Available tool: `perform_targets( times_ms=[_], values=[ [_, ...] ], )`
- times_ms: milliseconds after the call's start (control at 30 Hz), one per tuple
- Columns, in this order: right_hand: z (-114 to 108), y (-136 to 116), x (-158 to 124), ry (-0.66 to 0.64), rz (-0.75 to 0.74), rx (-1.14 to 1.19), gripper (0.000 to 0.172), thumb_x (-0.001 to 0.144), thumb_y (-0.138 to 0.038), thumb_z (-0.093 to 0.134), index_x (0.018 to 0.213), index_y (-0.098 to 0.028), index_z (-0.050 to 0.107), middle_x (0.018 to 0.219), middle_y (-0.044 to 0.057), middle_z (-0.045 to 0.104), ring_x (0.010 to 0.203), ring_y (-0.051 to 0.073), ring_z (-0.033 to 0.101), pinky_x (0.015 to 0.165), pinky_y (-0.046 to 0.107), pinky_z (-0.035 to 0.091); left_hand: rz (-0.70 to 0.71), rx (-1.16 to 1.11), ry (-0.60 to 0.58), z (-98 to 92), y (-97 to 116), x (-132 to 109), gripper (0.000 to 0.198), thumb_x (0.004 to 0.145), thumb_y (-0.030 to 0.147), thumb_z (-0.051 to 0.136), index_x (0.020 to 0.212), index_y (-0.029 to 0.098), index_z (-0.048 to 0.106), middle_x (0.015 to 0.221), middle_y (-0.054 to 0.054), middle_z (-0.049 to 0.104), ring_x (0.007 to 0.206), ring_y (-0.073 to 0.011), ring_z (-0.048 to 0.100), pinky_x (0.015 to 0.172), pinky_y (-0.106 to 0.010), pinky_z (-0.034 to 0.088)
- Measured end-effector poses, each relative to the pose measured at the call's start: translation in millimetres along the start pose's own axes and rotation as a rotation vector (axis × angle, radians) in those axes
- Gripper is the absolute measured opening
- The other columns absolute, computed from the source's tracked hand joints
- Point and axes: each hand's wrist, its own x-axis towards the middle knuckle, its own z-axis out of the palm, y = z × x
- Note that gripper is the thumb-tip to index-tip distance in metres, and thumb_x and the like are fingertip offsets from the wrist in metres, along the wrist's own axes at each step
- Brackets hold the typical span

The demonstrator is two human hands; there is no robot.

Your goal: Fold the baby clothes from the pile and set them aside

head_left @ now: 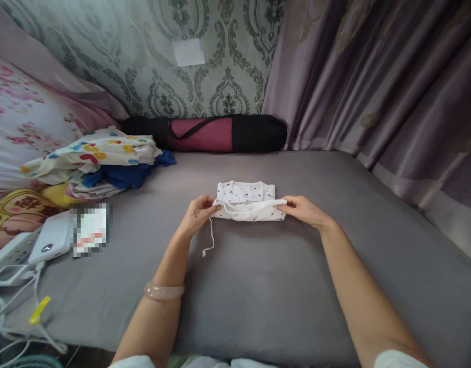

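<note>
Nearest: a pale bracelet [164, 291] on the left wrist, both forearms stretched out over the grey bed [258, 306]. Off to the left of the left forearm, at the bed edge, are a white charger block [51, 237], a power strip [8, 253] and loose cables [13, 327].

Between the hands is a small white dotted garment [246, 200], flat on the bed, straight ahead. Progress, judged from how it lies: already folded into a compact rectangle with layers stacked, and only the near edge is off the sheet. So the folding looks well along but not laid flat and let go.

The left hand [200, 212] pinches the garment's near left corner, thumb and fingers closed on the cloth and the other fingers curled. The right hand [302, 208] pinches the near right corner the same way, fingers closed on the hem. Both are grasping, neither released. A thin white string [210, 236] hangs from the left corner, just under the left hand, with its end on the sheet.

Farther out, left of the left hand: a loose pile of clothes [93, 158], cream print on top and blue cloth under it, unfolded as far as I can judge. Beyond the hands, against the wall, lies a black and pink rolled bag [220, 134]. Patterned wallpaper [162, 61] is behind it, and a mauve curtain [373, 76] hangs beyond the right hand.
</note>
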Motion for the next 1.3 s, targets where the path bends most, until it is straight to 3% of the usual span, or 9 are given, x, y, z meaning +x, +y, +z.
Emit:
perform_targets(
  times_ms=[167,367,567,733,867,1000,1300],
  values=[
    [4,6,16,0.078,0.046,0.209,0.039,0.073,-0.051,0.064,0.089,-0.016,0.058,0.086,0.004,0.065,0.081,0.016,0.060,0.076,0.028,0.048,-0.119,-0.171,0.072,6.5,3,22,0.031,0.060,0.040,0.072,0.072,0.013,0.060,0.064,0.000,0.060,0.057,-0.0093,0.051,0.056,-0.020,0.037],
    [7,11,46,0.207,0.127,0.227,0.021,0.081,-0.036,0.056,0.091,-0.017,0.054,0.084,0.003,0.064,0.071,0.013,0.059,0.063,0.023,0.048,-0.103,-0.064,0.126,12.0,-10,54,0.030,0.070,0.042,0.060,0.071,0.012,0.062,0.057,0.001,0.055,0.052,-0.0094,0.047,0.051,-0.020,0.033],
    [14,22,78,0.466,0.139,-0.114,0.018,0.088,-0.028,0.043,0.086,-0.016,0.055,0.078,0.002,0.062,0.070,0.014,0.057,0.061,0.021,0.044,-0.036,0.274,0.258,20.1,-23,86,0.030,0.084,0.034,0.043,0.068,0.014,0.059,0.056,0.001,0.051,0.058,-0.0135,0.051,0.053,-0.022,0.035],
    [21,24,92,0.592,0.151,-0.250,0.020,0.090,-0.026,0.042,0.096,-0.016,0.059,0.090,0.007,0.065,0.084,0.019,0.059,0.072,0.026,0.043,-0.020,0.407,0.313,30.8,-22,96,0.025,0.090,0.025,0.040,0.077,0.016,0.060,0.070,-0.004,0.060,0.075,-0.0185,0.059,0.068,-0.026,0.042],
    [25,20,88,0.588,0.181,-0.491,0.026,0.095,-0.030,0.039,0.109,-0.019,0.059,0.101,0.011,0.067,0.094,0.022,0.061,0.078,0.028,0.043,-0.025,0.579,0.291,37.0,-24,91,0.027,0.095,0.027,0.035,0.093,0.018,0.060,0.089,-0.010,0.066,0.088,-0.0218,0.062,0.078,-0.030,0.044],
    [30,16,83,0.575,0.282,-0.649,0.034,0.096,-0.039,0.040,0.119,-0.019,0.056,0.105,0.013,0.067,0.096,0.026,0.063,0.077,0.032,0.044,-0.072,0.804,0.241,39.9,-24,87,0.033,0.098,0.031,0.029,0.106,0.016,0.058,0.099,-0.015,0.067,0.092,-0.0242,0.064,0.078,-0.032,0.045],
    [22,14,84,0.509,0.414,-0.653,0.035,0.096,-0.037,0.039,0.113,-0.016,0.061,0.104,0.015,0.067,0.098,0.027,0.064,0.078,0.032,0.045,-0.147,0.936,0.234,39.3,-14,85,0.034,0.097,0.032,0.032,0.110,0.013,0.056,0.104,-0.018,0.064,0.094,-0.0262,0.063,0.077,-0.034,0.046]
  ],
)
